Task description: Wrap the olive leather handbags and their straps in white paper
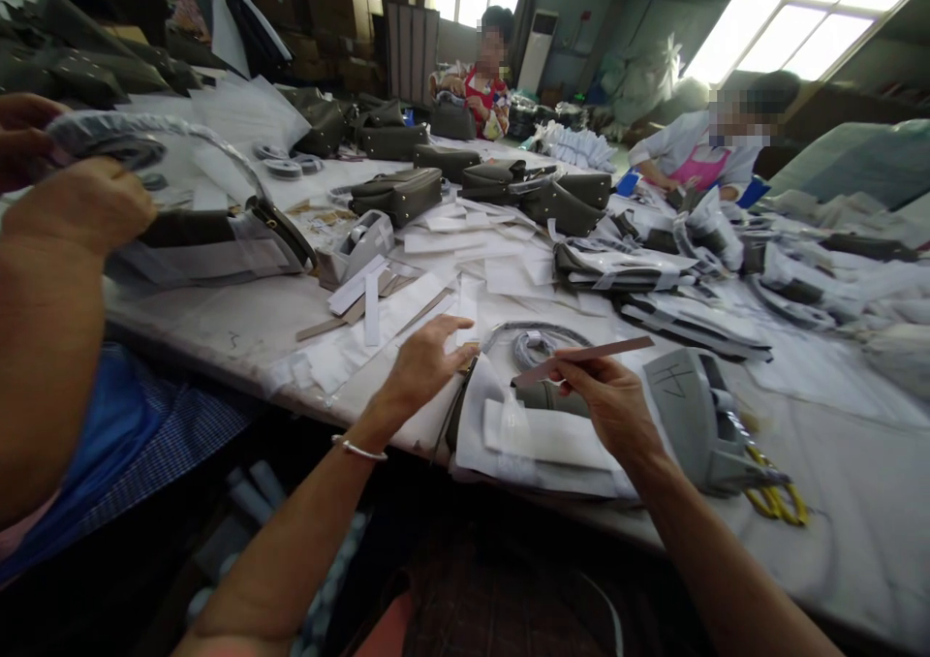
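My right hand [606,395] pinches a flat brownish strip [625,346] between thumb and fingers, above a dark handbag [556,400] in front of me. White paper [483,410] and a taped white pad [559,434] cover much of the bag's near side. My left hand [428,361] is at the bag's left edge, thumb and forefinger apart with nothing visible between them. Whether its fingertips touch the bag I cannot tell. A coiled, wrapped strap [534,347] lies behind the bag. Just right of it stands a grey tape dispenser [687,415] with marker writing.
Yellow-handled scissors [781,497] lie by the dispenser. Paper strips [370,308] and a second dispenser [363,245] lie ahead. At left, a co-worker's hands [79,202] hold another bag's wrapped handle [196,134]. Several bags [399,192] fill the table; two people work across it.
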A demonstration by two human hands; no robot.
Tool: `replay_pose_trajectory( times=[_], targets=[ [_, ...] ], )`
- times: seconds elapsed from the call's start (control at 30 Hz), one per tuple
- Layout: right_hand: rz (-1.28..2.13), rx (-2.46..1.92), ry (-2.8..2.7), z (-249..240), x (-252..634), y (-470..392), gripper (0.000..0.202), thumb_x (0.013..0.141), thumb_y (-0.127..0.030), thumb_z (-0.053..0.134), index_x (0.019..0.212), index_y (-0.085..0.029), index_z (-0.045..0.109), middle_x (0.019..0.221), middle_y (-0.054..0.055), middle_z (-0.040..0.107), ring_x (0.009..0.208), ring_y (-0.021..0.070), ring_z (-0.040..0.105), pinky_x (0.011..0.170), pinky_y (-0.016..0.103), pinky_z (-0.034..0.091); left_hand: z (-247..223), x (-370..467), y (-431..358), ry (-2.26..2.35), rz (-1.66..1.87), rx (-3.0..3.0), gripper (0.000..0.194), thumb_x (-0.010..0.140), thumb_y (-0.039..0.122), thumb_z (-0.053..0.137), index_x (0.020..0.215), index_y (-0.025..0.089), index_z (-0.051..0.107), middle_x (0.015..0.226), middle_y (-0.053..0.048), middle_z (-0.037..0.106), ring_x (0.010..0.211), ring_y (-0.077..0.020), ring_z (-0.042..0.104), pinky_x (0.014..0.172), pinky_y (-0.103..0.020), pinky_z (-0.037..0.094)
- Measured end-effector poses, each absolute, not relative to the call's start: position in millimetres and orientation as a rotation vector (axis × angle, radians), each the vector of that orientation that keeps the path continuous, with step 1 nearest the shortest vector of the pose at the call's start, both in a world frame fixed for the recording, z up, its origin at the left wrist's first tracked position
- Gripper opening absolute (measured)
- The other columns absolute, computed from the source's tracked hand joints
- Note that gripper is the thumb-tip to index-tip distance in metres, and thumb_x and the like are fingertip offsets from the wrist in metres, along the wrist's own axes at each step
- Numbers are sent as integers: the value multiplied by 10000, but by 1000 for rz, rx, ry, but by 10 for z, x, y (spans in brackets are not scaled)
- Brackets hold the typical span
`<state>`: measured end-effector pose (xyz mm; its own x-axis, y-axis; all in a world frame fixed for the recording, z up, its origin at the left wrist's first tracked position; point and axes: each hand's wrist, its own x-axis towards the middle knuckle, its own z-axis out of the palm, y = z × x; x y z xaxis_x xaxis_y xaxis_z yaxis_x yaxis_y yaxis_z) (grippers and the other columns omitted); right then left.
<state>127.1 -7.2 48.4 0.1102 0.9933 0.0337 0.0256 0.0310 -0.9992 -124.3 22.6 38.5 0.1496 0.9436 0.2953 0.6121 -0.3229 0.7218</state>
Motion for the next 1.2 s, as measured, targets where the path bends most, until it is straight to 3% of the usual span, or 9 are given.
replay_pose_trajectory(
  times=[0.1,0.17,0.27,0.33,0.53,0.8,0.93,1.0,1.2],
  targets=[
    [1105,-1210,-1146,531,1248,-77,256,708,-381,833,867,-200,744,809,34,735,726,186,668,709,361,581,464,-790,249,1093,906,2080,457,850,261,694,1293,216,590,1294,-57,641,1181,-214,598,1025,-284,447],
    [1110,-1190,-1154,571,1253,-73,244,728,-381,823,873,-204,741,838,38,747,766,200,690,768,385,588,487,-562,279,981,803,2114,324,915,255,603,1235,219,635,1143,-43,712,1044,-191,663,927,-260,488],
    [1047,-1184,-1212,625,1360,-50,249,753,-391,809,894,-198,742,868,51,755,770,201,699,724,350,591,456,-393,357,1083,633,2219,246,964,222,476,1061,215,702,789,-12,725,746,-161,686,750,-246,506],
    [1002,-1185,-1198,642,1472,-39,264,765,-399,802,922,-196,739,866,55,755,717,185,695,652,311,585,397,-367,430,1157,562,2361,235,959,225,476,1014,227,705,740,-10,706,695,-166,673,694,-250,494],
    [1329,-1164,-1033,609,1601,-29,370,760,-521,775,837,-162,723,704,52,726,440,116,596,438,242,523,299,-395,702,1114,514,2642,243,973,389,511,982,241,703,792,-43,720,714,-190,677,650,-251,460],
    [1062,-1247,-1078,640,1776,79,307,781,-446,780,919,-200,661,807,61,762,602,195,714,574,311,616,167,-485,1205,1260,793,2304,177,941,298,561,1035,222,689,1084,-13,720,974,-161,662,843,-240,477],
    [839,-1379,-1289,646,1816,66,218,782,-394,780,851,-191,736,854,72,763,643,181,709,593,283,607,-25,-340,1322,1293,605,2342,420,873,421,642,1219,186,606,1228,-69,658,1126,-221,611,931,-296,481],
    [771,-1445,-1360,629,1790,56,200,773,-388,781,849,-203,762,802,61,761,656,184,709,621,283,608,-94,-231,1322,1314,491,2413,506,831,454,675,1243,176,580,1209,-87,654,1113,-248,612,925,-328,491],
    [720,-1564,-1556,506,1790,87,229,758,-428,780,866,-226,776,839,51,770,758,224,728,731,326,612,-187,-59,1337,1440,397,2413,364,870,417,610,1165,204,604,1127,-67,664,1051,-234,622,848,-321,506]
  ],
)
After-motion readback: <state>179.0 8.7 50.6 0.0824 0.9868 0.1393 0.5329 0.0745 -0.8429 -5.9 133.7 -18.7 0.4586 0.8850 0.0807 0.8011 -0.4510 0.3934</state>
